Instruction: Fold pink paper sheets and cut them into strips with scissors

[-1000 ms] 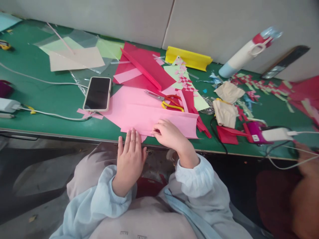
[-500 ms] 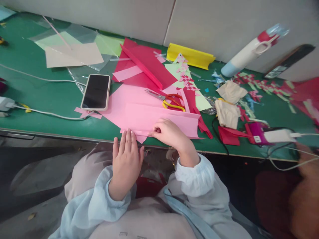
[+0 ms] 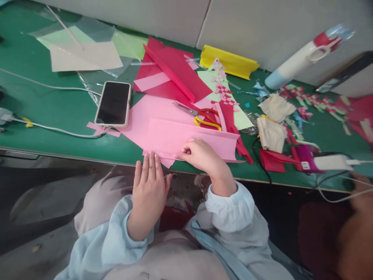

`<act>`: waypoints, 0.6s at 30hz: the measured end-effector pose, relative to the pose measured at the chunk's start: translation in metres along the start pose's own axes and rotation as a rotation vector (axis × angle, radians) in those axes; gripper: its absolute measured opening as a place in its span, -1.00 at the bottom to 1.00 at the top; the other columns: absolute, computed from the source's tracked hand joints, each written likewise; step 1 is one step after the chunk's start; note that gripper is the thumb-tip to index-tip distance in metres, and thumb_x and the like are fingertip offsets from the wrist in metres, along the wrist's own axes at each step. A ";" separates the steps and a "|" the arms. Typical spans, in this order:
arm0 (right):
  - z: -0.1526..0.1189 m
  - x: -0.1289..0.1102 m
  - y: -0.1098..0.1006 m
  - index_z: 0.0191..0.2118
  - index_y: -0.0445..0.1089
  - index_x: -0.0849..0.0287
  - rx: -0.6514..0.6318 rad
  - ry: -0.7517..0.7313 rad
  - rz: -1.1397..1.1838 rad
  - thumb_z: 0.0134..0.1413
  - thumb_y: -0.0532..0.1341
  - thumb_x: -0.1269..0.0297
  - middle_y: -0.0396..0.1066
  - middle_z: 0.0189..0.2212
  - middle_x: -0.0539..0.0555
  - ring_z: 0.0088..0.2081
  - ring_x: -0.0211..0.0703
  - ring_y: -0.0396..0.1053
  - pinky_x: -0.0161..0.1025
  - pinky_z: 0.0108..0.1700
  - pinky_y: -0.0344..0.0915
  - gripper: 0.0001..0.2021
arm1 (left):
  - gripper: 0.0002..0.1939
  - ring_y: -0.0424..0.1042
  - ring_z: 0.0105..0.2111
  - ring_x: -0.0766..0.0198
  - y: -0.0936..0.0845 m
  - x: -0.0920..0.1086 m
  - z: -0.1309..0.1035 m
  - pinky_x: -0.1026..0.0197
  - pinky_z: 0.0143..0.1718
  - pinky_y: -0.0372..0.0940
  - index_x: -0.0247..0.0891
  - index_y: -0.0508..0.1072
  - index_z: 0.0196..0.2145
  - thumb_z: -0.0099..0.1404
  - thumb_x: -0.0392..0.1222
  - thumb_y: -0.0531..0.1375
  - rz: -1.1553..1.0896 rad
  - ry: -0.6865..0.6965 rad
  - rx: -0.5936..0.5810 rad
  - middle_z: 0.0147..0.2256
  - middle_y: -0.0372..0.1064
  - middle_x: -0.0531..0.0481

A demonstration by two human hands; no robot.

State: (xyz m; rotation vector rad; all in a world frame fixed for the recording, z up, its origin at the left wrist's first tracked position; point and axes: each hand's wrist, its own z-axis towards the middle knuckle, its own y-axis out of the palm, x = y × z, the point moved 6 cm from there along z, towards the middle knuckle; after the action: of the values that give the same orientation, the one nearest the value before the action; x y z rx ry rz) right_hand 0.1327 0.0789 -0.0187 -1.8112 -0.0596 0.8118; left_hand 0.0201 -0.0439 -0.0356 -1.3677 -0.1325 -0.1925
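A pink paper sheet with folded long edges lies at the green table's front edge, over other pink paper. My left hand is flat with fingers stretched, its fingertips pressing the sheet's near left edge. Curled fingers of my right hand pinch or press the fold along the near edge, right of my left hand. Scissors with red and yellow handles lie just behind the sheet, their blades apart. A phone rests to the left, on a cable.
Red paper, a folded yellow sheet and woven paper strips lie farther back. A bottle leans at the wall. On the right are cloth pieces, a purple plug block and cables. A person's arm shows at the far right.
The view has shifted slightly, so the table items appear moved. My right hand and my left hand keep nearly the same places on the pink sheet.
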 end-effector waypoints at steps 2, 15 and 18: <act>-0.001 -0.001 0.000 -0.68 0.31 0.19 -0.028 0.023 -0.028 0.04 0.31 0.19 0.26 -0.68 -0.03 -0.52 -0.26 0.20 -0.29 -0.42 0.03 -0.63 | -0.38 0.09 0.27 -0.15 0.001 0.000 0.000 -0.20 0.28 0.00 -0.62 0.10 0.27 0.38 -0.12 0.02 -0.007 -0.003 -0.003 0.25 0.07 -0.49; 0.012 -0.046 0.016 -0.43 0.46 0.21 0.042 0.001 -0.091 0.20 0.20 0.16 0.49 -0.37 0.12 -0.30 -0.14 0.36 -0.25 -0.25 0.19 -0.74 | -0.40 0.09 0.27 -0.14 0.000 0.002 -0.002 -0.15 0.29 0.00 -0.67 0.15 0.24 0.39 -0.14 0.00 0.020 -0.011 -0.024 0.25 0.06 -0.46; 0.017 -0.046 0.019 -0.43 0.46 0.22 0.013 -0.002 -0.047 0.18 0.22 0.19 0.48 -0.37 0.12 -0.31 -0.18 0.35 -0.28 -0.25 0.17 -0.76 | -0.40 0.05 0.29 -0.11 -0.001 0.001 -0.002 -0.14 0.29 0.00 -0.67 0.13 0.24 0.38 -0.15 0.00 0.020 -0.006 -0.031 0.27 0.04 -0.44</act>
State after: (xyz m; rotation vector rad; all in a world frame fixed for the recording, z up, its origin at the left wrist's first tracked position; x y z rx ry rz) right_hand 0.0823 0.0663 -0.0152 -1.7901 -0.0976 0.7792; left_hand 0.0213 -0.0462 -0.0347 -1.3996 -0.1212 -0.1742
